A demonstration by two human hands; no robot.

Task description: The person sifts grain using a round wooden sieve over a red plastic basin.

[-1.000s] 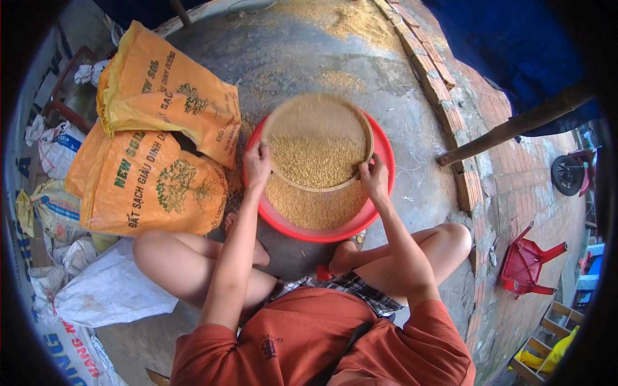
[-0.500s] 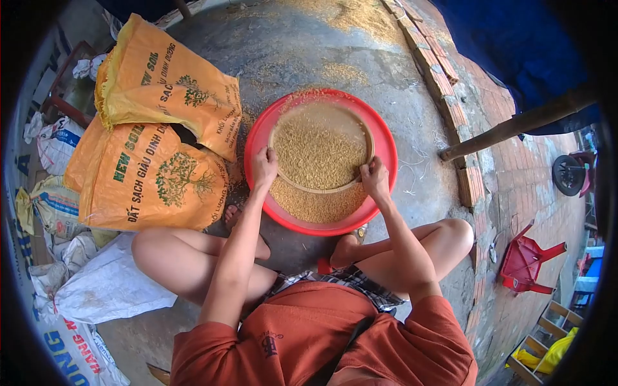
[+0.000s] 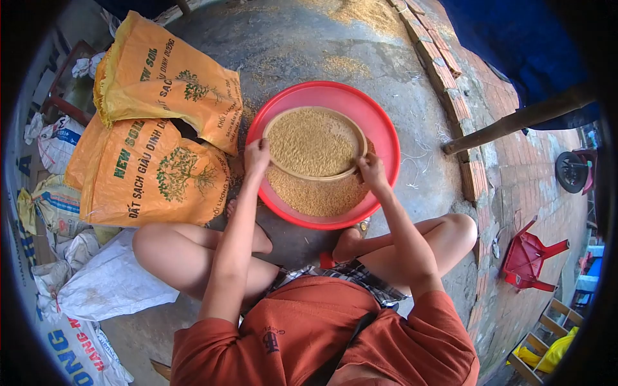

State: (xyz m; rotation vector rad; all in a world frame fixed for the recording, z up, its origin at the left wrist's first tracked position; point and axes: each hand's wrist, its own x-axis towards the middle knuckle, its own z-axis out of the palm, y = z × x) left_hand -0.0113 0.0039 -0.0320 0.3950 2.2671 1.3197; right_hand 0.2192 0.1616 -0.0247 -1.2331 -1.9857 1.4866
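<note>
A round sieve [image 3: 315, 178] with a pale rim is held over a red basin [image 3: 389, 138]. Unhusked-looking grain [image 3: 309, 145], slightly blurred, covers the sieve's mesh. More grain [image 3: 315, 198] lies in the basin below the sieve's near edge. My left hand [image 3: 257, 156] grips the rim on the left side, its fingers closed. On the right, my right hand [image 3: 372, 170] is closed around the rim too. The fingers' undersides are hidden.
Orange printed sacks [image 3: 151, 170] lie left of the basin, with white sacks [image 3: 112, 276] nearer me. A brick edging [image 3: 454, 106] runs along the right, where a wooden pole [image 3: 515, 122] leans. Beyond it, a red plastic stool [image 3: 531, 257] lies overturned. Spilled grain [image 3: 370, 16] covers floor at the back.
Both hands have shifted the sieve slightly left and tilted it differently. The grain in it has spread towards the far rim, covering mesh that was barer before.
</note>
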